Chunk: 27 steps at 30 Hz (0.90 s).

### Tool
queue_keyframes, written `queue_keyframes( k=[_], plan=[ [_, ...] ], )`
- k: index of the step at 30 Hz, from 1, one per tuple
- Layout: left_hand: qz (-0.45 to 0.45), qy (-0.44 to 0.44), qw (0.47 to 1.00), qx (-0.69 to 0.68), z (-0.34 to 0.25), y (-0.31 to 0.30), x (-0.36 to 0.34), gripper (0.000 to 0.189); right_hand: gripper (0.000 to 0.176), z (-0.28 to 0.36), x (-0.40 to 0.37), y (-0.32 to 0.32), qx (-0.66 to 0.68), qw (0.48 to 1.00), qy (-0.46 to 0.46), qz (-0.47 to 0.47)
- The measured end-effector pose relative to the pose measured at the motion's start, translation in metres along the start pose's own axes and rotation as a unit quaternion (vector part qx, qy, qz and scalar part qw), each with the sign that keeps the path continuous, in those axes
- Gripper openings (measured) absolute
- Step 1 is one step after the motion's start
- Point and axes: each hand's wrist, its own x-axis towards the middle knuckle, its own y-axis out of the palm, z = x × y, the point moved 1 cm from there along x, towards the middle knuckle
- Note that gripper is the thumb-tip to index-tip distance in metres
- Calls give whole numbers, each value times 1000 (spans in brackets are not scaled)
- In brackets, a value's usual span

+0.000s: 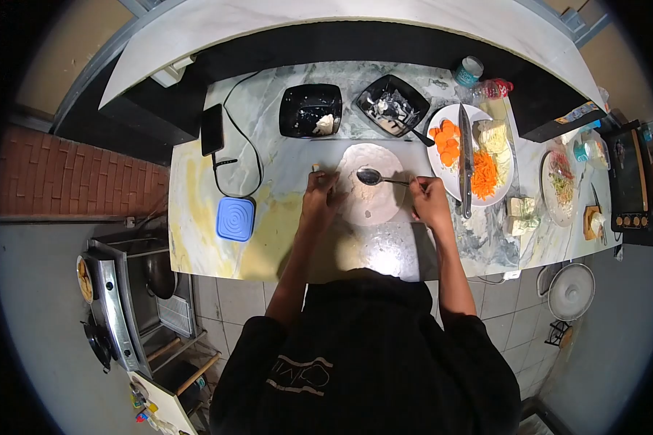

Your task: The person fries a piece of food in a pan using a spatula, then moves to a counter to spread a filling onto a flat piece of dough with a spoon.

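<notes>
In the head view your right hand (429, 199), right of centre, is clenched on the handle of a spoon (374, 176); its bowl lies over the upper part of the round pale wrapper (374, 206), flat on the marble counter (283, 159) at mid-frame; your left hand (319, 194) rests on the wrapper's left edge, pinching or not I cannot tell; a plate (450, 114) of carrots (448, 141) with a knife (466, 159) sits upper right.

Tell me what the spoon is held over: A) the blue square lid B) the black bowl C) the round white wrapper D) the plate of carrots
C: the right hand holds the spoon with its bowl above the round white wrapper on the counter.
</notes>
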Motion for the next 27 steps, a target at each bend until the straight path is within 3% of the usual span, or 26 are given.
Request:
queue_keyframes(
  k=[6,8,13,15,19,22,24,27],
  plan=[
    [-4,24,1000,18,5,2,1,49,34,12,-13,-18,-55,998,-15,39],
    [-8,34,999,34,8,3,0,49,33,11,-13,-14,20,999,-17,25],
    [-1,10,1000,8,2,2,0,49,32,4,-1,10,44,997,-3,66],
    [3,14,1000,19,4,1,1,49,29,0,4,14,-125,988,-92,23],
    [-8,24,1000,13,6,3,1,49,27,12,1,1,-151,987,-58,22],
    [-1,13,1000,22,3,2,0,49,28,10,0,-6,-172,981,-91,11],
    [4,16,1000,23,5,2,1,49,28,5,0,-10,-142,989,-34,25],
    [7,9,1000,17,4,1,0,48,29,1,-3,-20,-103,994,-26,27]
  ],
)
